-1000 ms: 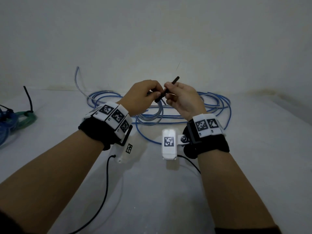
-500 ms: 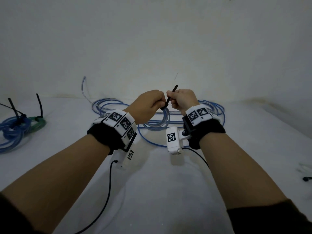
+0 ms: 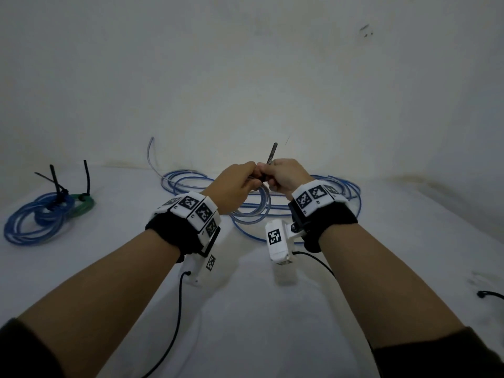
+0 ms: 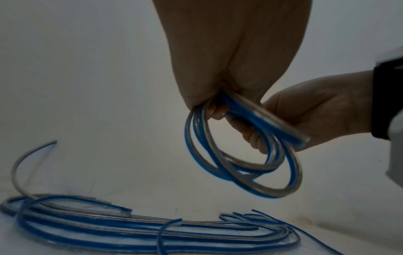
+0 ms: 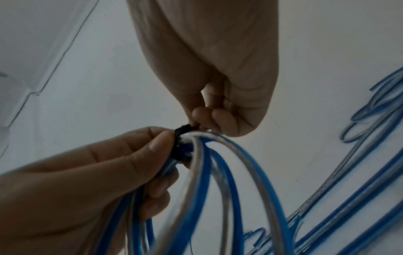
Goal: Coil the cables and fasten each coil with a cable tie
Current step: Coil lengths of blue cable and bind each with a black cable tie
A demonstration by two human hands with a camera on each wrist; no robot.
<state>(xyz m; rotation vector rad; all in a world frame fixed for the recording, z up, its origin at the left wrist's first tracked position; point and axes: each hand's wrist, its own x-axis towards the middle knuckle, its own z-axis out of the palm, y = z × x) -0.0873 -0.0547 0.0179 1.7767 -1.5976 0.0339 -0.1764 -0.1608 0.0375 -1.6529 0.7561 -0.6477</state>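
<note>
Both hands were raised mid-scene: left hand [image 3: 236, 186] gripped the coil [image 4: 244, 155] to keep its loops bunched, right hand [image 3: 286, 177] pinched the tie [image 3: 271, 159] tail, probably to cinch it. Loose cable [image 3: 335, 197] lay beyond; tied coils [image 3: 41, 219] far left.

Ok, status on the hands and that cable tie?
Left hand grips blue coil. Right hand pinches black cable tie, tail up. Nothing blocking.

The left hand [image 4: 229, 57] grips the top of a small blue-and-clear cable coil [image 4: 246, 155], which hangs below it (somewhat blurred). The right hand [image 4: 309, 110] curls fingers through the coil. Loose cable [image 4: 130, 231] sprawls on the white desk [image 4: 218, 198] beneath.
</note>
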